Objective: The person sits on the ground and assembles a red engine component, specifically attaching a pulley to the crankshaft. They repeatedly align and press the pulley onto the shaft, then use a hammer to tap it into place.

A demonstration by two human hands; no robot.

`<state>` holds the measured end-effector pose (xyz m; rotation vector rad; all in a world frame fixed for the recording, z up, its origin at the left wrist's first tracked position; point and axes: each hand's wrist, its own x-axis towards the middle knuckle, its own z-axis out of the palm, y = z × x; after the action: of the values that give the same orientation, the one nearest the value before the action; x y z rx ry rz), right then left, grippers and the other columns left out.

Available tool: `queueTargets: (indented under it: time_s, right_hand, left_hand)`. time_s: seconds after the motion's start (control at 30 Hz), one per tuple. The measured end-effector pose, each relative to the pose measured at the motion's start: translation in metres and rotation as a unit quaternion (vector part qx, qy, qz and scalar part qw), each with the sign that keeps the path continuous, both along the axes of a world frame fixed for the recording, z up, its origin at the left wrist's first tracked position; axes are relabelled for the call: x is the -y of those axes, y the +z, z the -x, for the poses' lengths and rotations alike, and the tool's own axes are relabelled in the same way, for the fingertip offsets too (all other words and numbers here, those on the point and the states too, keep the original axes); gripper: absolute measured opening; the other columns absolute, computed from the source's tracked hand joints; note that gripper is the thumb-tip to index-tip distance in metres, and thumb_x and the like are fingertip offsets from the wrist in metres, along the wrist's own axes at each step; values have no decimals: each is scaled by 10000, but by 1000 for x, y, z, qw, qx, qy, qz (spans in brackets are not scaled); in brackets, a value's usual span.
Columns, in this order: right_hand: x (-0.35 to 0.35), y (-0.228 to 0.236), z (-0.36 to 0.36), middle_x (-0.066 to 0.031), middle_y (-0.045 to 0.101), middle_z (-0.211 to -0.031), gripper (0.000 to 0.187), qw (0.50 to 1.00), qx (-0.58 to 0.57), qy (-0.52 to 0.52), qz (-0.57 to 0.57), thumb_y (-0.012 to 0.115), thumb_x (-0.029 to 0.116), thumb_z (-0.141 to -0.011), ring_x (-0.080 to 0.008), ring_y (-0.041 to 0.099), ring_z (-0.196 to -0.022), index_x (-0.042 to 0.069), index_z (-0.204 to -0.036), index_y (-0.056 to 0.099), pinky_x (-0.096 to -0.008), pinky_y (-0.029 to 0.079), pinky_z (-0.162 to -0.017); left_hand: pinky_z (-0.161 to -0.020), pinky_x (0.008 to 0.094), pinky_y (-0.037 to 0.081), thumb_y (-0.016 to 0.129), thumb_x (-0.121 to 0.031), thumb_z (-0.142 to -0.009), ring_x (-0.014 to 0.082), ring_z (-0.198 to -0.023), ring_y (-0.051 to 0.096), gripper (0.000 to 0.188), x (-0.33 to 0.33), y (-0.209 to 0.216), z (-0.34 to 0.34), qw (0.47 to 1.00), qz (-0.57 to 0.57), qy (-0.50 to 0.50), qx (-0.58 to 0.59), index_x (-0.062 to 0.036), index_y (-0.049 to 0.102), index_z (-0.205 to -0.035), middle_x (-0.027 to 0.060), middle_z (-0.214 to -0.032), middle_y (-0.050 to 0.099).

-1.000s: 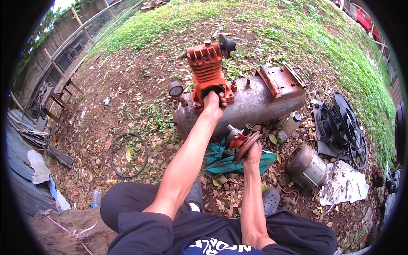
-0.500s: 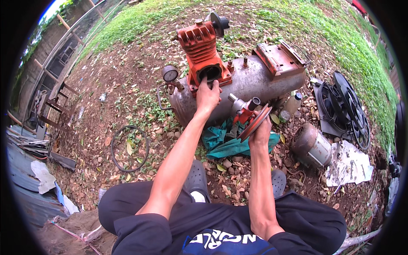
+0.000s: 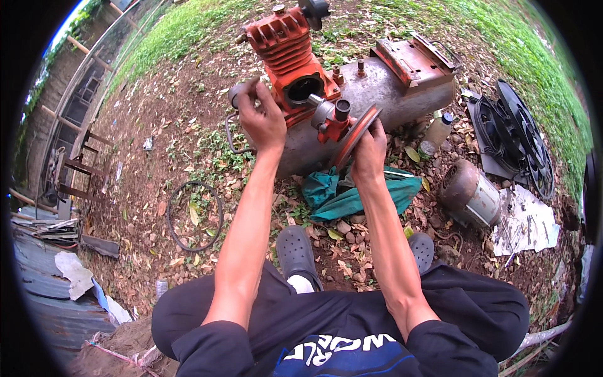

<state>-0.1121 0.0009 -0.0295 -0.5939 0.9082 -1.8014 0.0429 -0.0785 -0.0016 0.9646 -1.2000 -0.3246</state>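
An orange finned air compressor pump (image 3: 290, 60) stands on a rusty grey tank (image 3: 402, 88), with a round dark opening (image 3: 306, 90) in its crankcase. My right hand (image 3: 369, 154) grips the rim of a grooved pulley (image 3: 357, 138), which is joined to an orange housing (image 3: 331, 130) and a metal shaft (image 3: 315, 99). The shaft's tip points at the opening, close to its lower right edge; I cannot tell whether it touches. My left hand (image 3: 262, 122) is raised just left of the crankcase, fingers loosely bent and apart, holding nothing. It partly hides the pressure gauge (image 3: 233, 95).
A teal cloth (image 3: 352, 201) lies below the tank. To the right are a bottle (image 3: 438, 133), a rusty electric motor (image 3: 468, 191), black fans (image 3: 518, 141) and a white sheet (image 3: 527, 220) with small tools. A belt loop (image 3: 195, 217) lies on the leafy ground at left.
My left hand has come out of the crankcase opening and moved left. My right hand has brought the pulley and shaft up and left, close to the opening. The view has shifted slightly.
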Motion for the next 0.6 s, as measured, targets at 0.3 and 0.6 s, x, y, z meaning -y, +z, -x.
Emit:
queueTargets:
  time_s: [0.3,0.6]
  right_hand:
    - [19,2,-8,-122,682,-990,199,1000,14,11,14,491,83,-968,-202,694,-786,-10,-1136,542,-325,576,-687]
    - [8,-18,6,4,564,-808,140,986,154,67,10,594,89,-931,-105,563,-655,80,-1064,551,-262,479,-563]
  left_hand:
    - [-645,248,489,546,-279,-1023,110,-712,593,297,7,-4,3,996,-15,-13,-85,16,552,-1060,64,-839,630]
    - [-898,312,517,558,-632,-923,162,-1000,636,710,-39,-83,49,890,-190,-359,-207,1,563,-1244,87,-1112,652]
